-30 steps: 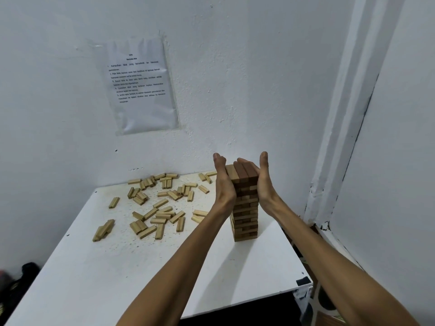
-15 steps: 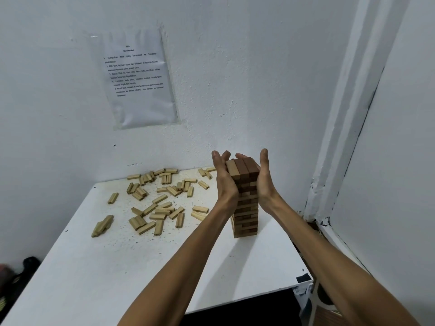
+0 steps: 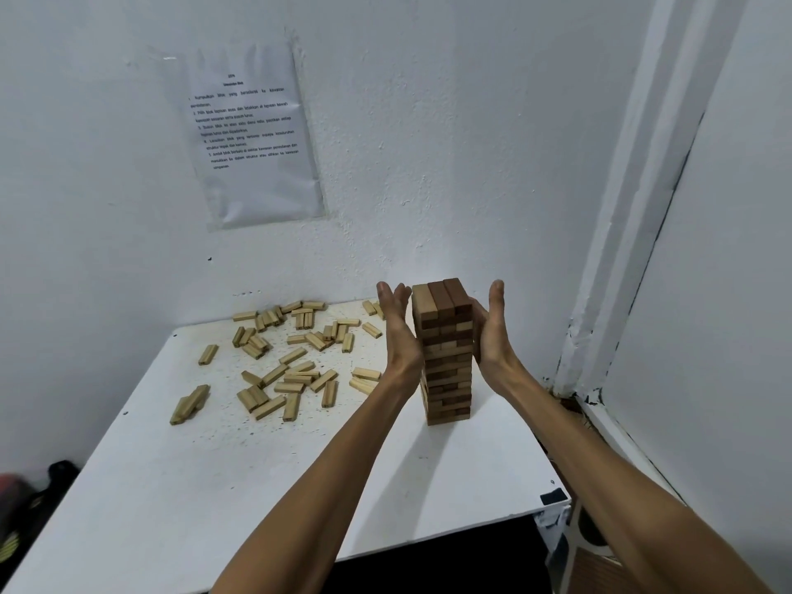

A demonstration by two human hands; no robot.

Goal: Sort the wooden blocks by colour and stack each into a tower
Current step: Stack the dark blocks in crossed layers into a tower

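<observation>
Both hands flat on the tower (image 3: 445, 379), one per side, nothing pinched. L hand (image 3: 400, 336) had its palm against the tower's left face, fingers straight and pointing up. R hand (image 3: 493, 336) pressed the right face w/ fingers laid along the blocks and thumb upright. Fingers were spread open on both, not curled round anything.

Tower stood upright on the white table (image 3: 214, 486), toward the rear right, well back from the front edge and nearer the right edge. Top layer had three blocks side by side: a pale one at left, two darker brown beside it. Lower layers mixed pale and brown.

Loose blocks (image 3: 291, 370) lay scattered over the rear left of the table, all pale, apart from the tower; the nearest ones lay just left of the L wrist. Some at the back sat close to the wall. A small clump (image 3: 190, 403) lay near the left edge.

Room to move: bare tabletop across the whole front half, btwn the tower and front edge, crossed only by the two forearms. On the right, the table edge ran close to a white door trim (image 3: 621, 250). A dark patch (image 3: 553, 496) marked the front right corner. A dark object (image 3: 25, 508) sat low beyond the left edge, too blurred to identify.

Writing: a printed sheet (image 3: 253, 139) in a clear sleeve on the wall, w/ a short heading and a numbered list, 1 to 5. Print was too small to read w/ certainty.
</observation>
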